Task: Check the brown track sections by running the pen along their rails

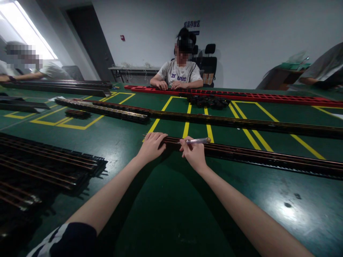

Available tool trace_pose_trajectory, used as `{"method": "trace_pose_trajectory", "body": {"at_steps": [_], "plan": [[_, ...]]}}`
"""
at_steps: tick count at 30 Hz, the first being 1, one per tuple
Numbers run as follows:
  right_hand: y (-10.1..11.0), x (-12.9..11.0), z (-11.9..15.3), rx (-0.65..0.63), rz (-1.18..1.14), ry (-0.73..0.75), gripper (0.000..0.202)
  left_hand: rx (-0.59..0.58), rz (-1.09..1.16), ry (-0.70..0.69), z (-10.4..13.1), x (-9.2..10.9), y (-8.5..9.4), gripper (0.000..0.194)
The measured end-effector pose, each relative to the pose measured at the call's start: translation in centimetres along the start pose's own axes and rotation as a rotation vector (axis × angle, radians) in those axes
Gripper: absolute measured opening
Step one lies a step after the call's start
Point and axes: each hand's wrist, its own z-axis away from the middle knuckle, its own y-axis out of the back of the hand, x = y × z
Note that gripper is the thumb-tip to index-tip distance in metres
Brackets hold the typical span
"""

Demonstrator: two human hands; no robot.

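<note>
A long black rail with copper-coloured strips [241,154] runs from the middle of the table to the right edge. My left hand [152,145] lies over its left end, fingers bent around it and thumb on the near side. Thin tips of the strips poke out just past that hand. In my right hand [193,152] is a screwdriver [198,141] with a see-through handle, gripped between thumb and fingers. Its handle points right and its shaft points left, towards the rail between my hands. The exact spot the tip meets is too small to make out.
More black rails with copper strips [48,157] lie at the left. Another long rail [214,117] crosses the table beyond my hands. Behind it are a pile of black parts [210,101] and a red rack [268,96]. Co-workers sit across and at both sides.
</note>
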Motion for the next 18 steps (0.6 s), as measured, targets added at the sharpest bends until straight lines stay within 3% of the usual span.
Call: {"method": "trace_pose_trajectory", "body": {"at_steps": [18], "plan": [[0.4,-1.0,-0.1,-0.015,-0.025,-0.038,0.043,-0.011,-0.021,0.019,-0.1,0.4,0.1,0.032]]}}
